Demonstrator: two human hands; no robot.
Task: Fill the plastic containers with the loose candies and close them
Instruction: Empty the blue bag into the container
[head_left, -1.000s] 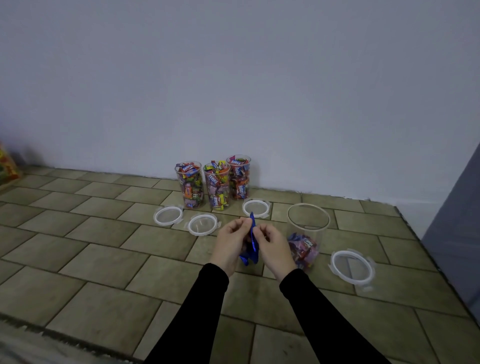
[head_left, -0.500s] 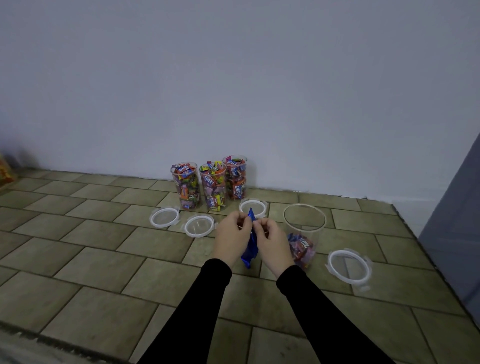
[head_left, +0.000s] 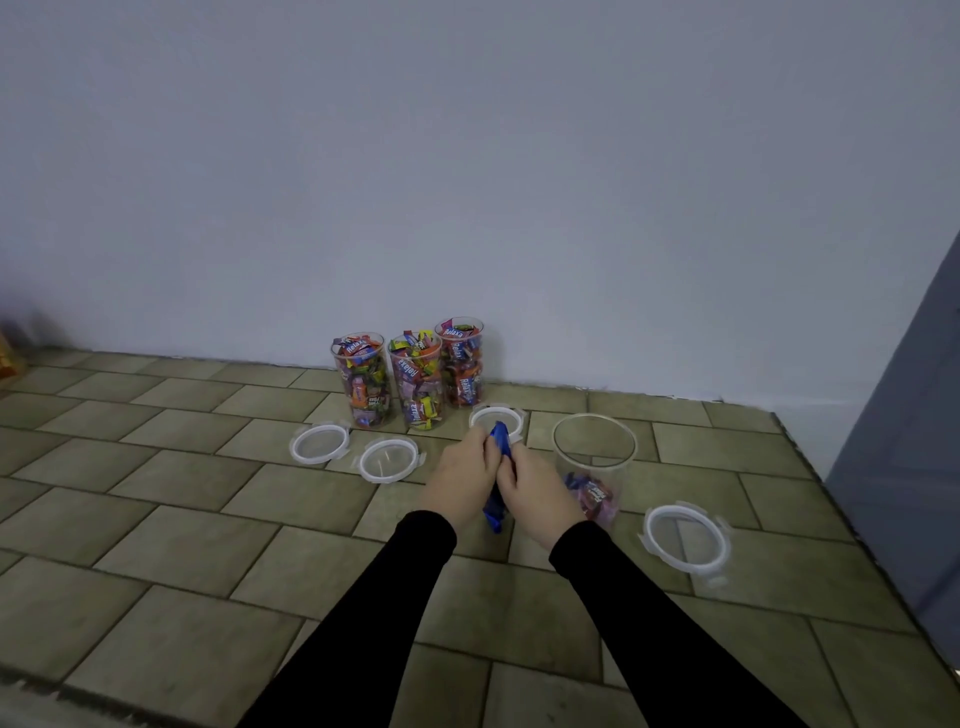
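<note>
Centrally, we held 1 blue packet above the floor, left hand and right hand both pinching it. Beside the right hand stood 1 open jar, few candies inside. 3 full jars stood unlidded by the wall; 4 lids lay nearby.
</note>
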